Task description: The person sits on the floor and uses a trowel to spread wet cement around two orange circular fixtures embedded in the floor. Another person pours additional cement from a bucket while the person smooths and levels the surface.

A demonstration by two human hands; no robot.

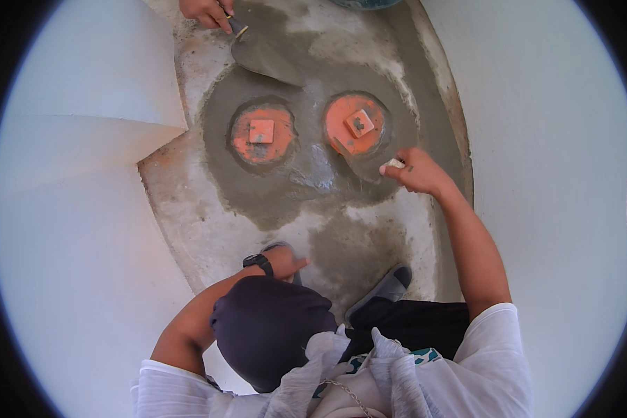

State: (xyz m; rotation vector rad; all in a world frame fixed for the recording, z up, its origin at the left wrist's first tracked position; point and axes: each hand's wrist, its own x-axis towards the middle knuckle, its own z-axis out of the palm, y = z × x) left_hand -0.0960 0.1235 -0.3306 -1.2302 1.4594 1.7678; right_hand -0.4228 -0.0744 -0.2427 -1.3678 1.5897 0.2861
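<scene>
My right hand is closed around the pale handle of a small trowel. The trowel's cement-coated blade lies on the wet grey cement, just below the right-hand orange round cover. A second orange round cover is set in the cement to the left. Both covers have a raised square knob and grey smears. My left hand, with a black watch at the wrist, hangs past my dark-clad knee, holding nothing visible. Its index finger points right; the other fingers are partly hidden.
At the top left, another person's hand holds a larger trowel against the cement. A teal container rim shows at the top edge. White walls curve along both sides. My sandalled foot stands on the floor.
</scene>
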